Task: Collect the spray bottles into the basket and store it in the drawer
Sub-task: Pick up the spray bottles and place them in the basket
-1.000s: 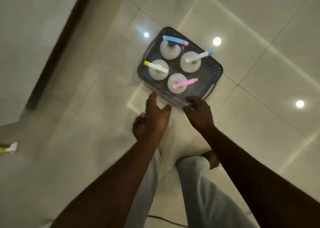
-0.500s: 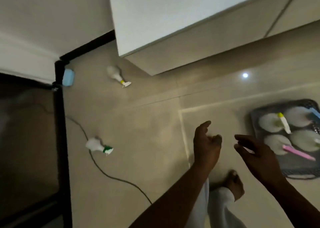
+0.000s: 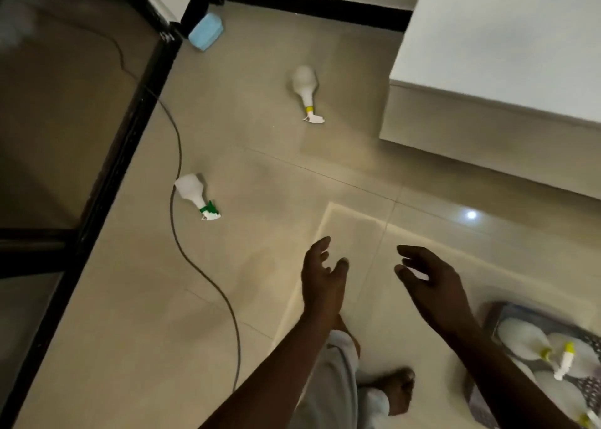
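Two white spray bottles lie on the tiled floor. The one with a green collar (image 3: 195, 195) rests at the left beside a cable, and the one with a yellow collar (image 3: 306, 91) lies farther off, near the white cabinet. A dark basket (image 3: 491, 316) at the bottom right holds several white spray bottles (image 3: 523, 339). My left hand (image 3: 322, 280) and my right hand (image 3: 432, 285) hover over the floor in the middle, both empty with fingers apart. The right hand is just left of the basket and does not touch it.
A white cabinet (image 3: 494, 80) fills the upper right. A black-framed glass panel (image 3: 107, 181) runs down the left. A dark cable (image 3: 201, 272) snakes across the floor. A light blue object (image 3: 206, 31) sits in the far corner. My bare foot (image 3: 396, 391) stands below the hands.
My hands left the basket's edge and lifted empty. The view swung left, so the basket slid to the bottom right and two loose bottles came into sight.
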Motion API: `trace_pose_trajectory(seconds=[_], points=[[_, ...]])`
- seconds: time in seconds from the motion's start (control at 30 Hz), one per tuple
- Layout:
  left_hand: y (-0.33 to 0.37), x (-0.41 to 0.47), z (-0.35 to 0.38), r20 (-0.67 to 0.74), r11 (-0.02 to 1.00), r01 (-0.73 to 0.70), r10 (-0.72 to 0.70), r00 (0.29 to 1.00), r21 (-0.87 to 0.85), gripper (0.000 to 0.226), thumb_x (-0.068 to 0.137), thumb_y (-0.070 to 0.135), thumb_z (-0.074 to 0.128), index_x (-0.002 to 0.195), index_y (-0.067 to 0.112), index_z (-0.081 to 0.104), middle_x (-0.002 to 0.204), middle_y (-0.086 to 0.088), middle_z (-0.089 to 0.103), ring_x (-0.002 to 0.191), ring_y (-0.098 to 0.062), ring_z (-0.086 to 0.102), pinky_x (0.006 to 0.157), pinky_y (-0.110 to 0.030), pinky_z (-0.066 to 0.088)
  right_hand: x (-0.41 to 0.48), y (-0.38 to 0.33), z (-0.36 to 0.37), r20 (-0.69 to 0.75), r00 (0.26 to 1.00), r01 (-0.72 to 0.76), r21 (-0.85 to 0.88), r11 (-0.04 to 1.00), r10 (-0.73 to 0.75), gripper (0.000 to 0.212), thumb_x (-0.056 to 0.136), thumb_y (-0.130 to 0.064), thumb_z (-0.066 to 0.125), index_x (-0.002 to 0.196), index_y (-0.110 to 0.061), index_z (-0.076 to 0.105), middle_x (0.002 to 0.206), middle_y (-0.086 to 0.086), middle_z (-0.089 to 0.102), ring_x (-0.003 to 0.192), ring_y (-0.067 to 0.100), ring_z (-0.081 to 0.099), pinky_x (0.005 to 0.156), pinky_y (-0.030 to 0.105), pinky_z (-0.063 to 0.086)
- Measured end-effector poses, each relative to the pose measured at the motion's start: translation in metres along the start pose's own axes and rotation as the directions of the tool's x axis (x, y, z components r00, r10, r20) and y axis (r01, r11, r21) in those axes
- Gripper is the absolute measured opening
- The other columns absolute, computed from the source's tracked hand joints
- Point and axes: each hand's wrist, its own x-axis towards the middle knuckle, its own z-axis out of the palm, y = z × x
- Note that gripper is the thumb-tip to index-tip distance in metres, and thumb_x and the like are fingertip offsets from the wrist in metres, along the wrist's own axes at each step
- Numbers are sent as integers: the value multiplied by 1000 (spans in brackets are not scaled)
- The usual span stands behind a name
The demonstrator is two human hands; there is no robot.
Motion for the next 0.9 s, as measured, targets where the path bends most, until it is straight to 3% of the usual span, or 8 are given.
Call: trace_pose_trajectory(seconds=[0.13, 0.3, 0.37, 0.47, 0.6, 0.67, 0.77, 0.9], points=[[32, 42, -34, -76, 998, -11, 6, 997, -62, 50, 94, 10, 73, 139, 27, 60, 140, 12, 61, 127, -9, 59, 87, -15, 51, 33, -49, 26, 87, 996, 9, -52, 999, -4, 39, 99, -23, 72, 136, -35, 68, 134, -7, 71, 97, -17, 66, 82, 13, 50], [93, 101, -71, -115, 993, -56, 44, 992, -107, 47, 95, 12, 73, 138, 26, 61, 137, 11, 62, 126, -10, 61, 75, -6, 48, 90, -127, 41, 114, 993, 42, -72, 997, -34, 40, 99, -28, 72, 136, -41, 65, 133, -9, 70, 96, -29, 60, 83, 19, 53], [121, 126, -83, -132, 990, -83, 67, 989, -115, 47, 94, 12, 73, 138, 24, 61, 137, 9, 63, 124, -11, 62, 77, -8, 47, 121, -161, 42, 102, 992, 88, -81, 993, -80, 39, 99, -26, 72, 136, -39, 66, 133, -11, 70, 98, -24, 63, 81, 10, 51], [163, 165, -96, -152, 983, -117, 95, 984, -138, 47, 94, 11, 73, 138, 22, 62, 137, 6, 64, 123, -13, 63, 82, -13, 48, 168, -207, 43, 99, 987, 135, -104, 985, -125, 38, 99, -20, 72, 136, -30, 67, 134, -12, 71, 117, -1, 68, 75, -4, 44], [210, 223, -106, -168, 979, -142, 117, 979, -149, 45, 95, 14, 72, 137, 26, 62, 134, 8, 64, 118, -13, 64, 80, -12, 46, 232, -259, 47, 117, 980, 175, -101, 979, -163, 38, 99, -17, 72, 135, -25, 68, 134, -13, 70, 121, 8, 67, 77, -4, 44], [229, 255, -107, -174, 978, -141, 114, 978, -153, 45, 95, 17, 72, 138, 26, 62, 133, 9, 64, 117, -12, 66, 80, -13, 46, 268, -278, 52, 124, 978, 179, -73, 981, -170, 39, 97, -18, 74, 135, -26, 67, 134, -14, 68, 121, 9, 66, 88, 4, 50], [250, 302, -107, -178, 983, -124, 99, 979, -133, 47, 95, 20, 73, 141, 25, 60, 134, 8, 64, 115, -12, 67, 82, -15, 47, 321, -297, 64, 137, 980, 152, -28, 988, -147, 48, 95, -20, 77, 141, -26, 63, 140, -14, 64, 124, 11, 64, 103, 32, 55], [268, 360, -103, -156, 988, -48, 25, 988, -145, 47, 96, 19, 72, 142, 21, 60, 133, 1, 66, 102, -10, 67, 96, -34, 54, 387, -307, 80, 144, 987, 78, -54, 995, -69, 58, 93, -26, 80, 146, -28, 57, 148, -11, 59, 125, 13, 62, 102, 35, 55]])
